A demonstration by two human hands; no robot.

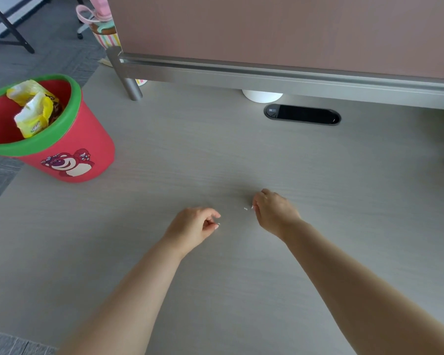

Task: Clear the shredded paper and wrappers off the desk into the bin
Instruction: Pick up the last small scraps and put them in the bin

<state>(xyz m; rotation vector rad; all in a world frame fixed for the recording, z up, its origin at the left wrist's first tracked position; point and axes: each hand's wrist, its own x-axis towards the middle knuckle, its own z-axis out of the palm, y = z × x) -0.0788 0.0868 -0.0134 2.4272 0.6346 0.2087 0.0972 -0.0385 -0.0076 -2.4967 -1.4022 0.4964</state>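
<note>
Nearly done — the yellow wrappers (pixel 34 108) sit in the bin (pixel 69 149), well left of the left hand (pixel 192 226). One paper shred (pixel 245 208) lies between it and the right hand (pixel 274 211). Both hands curl narrow over white flecks — whether gripped, I cannot tell.

two hands (pixel 192 225) (pixel 274 211), one bin (pixel 72 149), three scraps (pixel 245 208)

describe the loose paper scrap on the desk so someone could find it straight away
On the pale wood-grain desk, look at the gap between the person's left hand and right hand. A tiny white paper scrap lies there, nearer the right hand. Unlike the white bits at each hand's fingertips, it sits free on the surface, touched by neither hand.
</note>
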